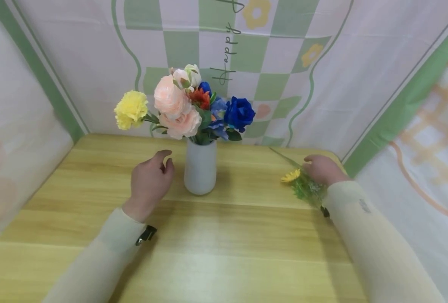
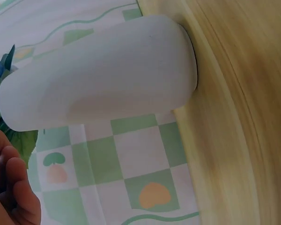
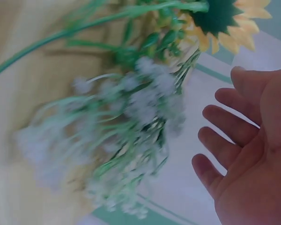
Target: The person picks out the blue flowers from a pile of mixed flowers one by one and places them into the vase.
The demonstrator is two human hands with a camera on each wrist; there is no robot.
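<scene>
A white vase [image 1: 200, 168] stands upright on the wooden table, holding a bouquet with a yellow carnation [image 1: 131, 109], pale pink flowers [image 1: 171, 97] and a blue rose [image 1: 240, 113]. Just left of the vase is my left hand [image 1: 152, 179], fingers loosely bent, holding nothing; a gap separates it from the vase. At the right, my right hand [image 1: 324, 169] hovers by loose stems lying on the table: a yellow sunflower [image 1: 291, 176] and greenery with small whitish blossoms [image 3: 147, 101]. In the right wrist view its fingers are spread and apart from these stems, the palm holding nothing.
The wooden table [image 1: 209, 235] reaches back to a cloth backdrop [image 1: 182, 46] with green and white checks. More printed cloth hangs at the left [image 1: 15, 126] and right. A small black clip [image 1: 146, 235] sits at my left cuff.
</scene>
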